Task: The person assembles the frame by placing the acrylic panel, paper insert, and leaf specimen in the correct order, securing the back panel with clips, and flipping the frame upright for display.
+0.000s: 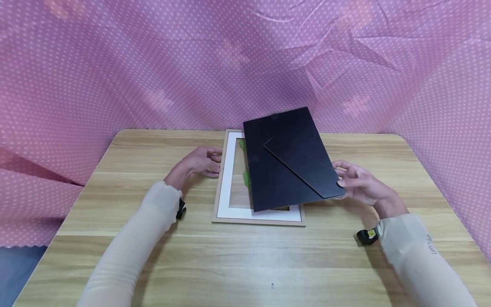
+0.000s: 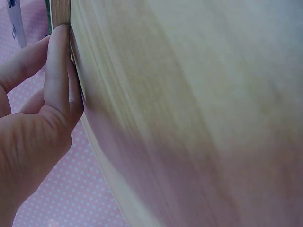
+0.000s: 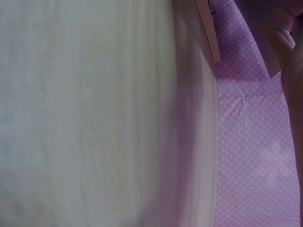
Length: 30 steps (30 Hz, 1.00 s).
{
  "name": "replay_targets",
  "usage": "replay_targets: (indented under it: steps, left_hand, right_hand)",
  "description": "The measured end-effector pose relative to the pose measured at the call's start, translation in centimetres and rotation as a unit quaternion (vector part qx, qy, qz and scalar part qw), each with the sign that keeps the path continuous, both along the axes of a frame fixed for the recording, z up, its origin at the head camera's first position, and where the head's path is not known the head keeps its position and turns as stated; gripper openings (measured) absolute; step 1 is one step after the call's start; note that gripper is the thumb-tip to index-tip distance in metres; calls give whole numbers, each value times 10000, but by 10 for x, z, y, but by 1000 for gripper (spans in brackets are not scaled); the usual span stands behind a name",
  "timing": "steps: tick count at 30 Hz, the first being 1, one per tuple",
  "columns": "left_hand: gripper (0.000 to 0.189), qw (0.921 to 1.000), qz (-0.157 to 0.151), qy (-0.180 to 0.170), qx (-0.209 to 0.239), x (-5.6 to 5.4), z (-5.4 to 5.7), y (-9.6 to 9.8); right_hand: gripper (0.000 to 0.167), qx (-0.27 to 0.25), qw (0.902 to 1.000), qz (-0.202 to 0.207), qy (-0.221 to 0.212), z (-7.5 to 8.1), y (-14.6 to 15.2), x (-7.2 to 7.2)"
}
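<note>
A light-wood picture frame [image 1: 220,187] with a white mat lies on the table, green shapes showing inside it. My left hand [image 1: 200,162] holds the frame's left edge; in the left wrist view, thumb and fingertips meet the frame's wooden side [image 2: 60,13]. My right hand [image 1: 356,182] pinches the lower right corner of the black back board [image 1: 284,162], thumb on top. That board, with a slanted stand leg [image 1: 297,170] on it, is tilted above the frame and covers much of it. In the right wrist view only part of the right hand [image 3: 291,42] shows.
The wooden table [image 1: 245,264] has a small scrap [image 1: 272,285] near its front. Pink dotted cloth [image 1: 192,64] hangs behind and at both sides. Black wrist cameras sit on both wrists.
</note>
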<state>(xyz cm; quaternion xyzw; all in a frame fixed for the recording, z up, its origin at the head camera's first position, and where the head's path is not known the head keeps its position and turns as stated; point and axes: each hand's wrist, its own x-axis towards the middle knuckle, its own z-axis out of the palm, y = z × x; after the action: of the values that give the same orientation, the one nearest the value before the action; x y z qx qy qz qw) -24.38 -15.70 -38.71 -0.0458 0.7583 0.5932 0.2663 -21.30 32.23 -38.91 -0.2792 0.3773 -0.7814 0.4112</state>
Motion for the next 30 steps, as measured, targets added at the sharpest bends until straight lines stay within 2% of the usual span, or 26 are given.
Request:
replay_targets:
  steps: [11,30]
  left_hand:
    - [78,10000,33,2,47,-1,-4,-2]
    - [77,10000,-31,-25,76,-1,0,-1]
  right_hand:
    - [50,54,9999,34,-133,-2,-17,-2]
    - [44,438,9990,-38,-119,-1,-39,-6]
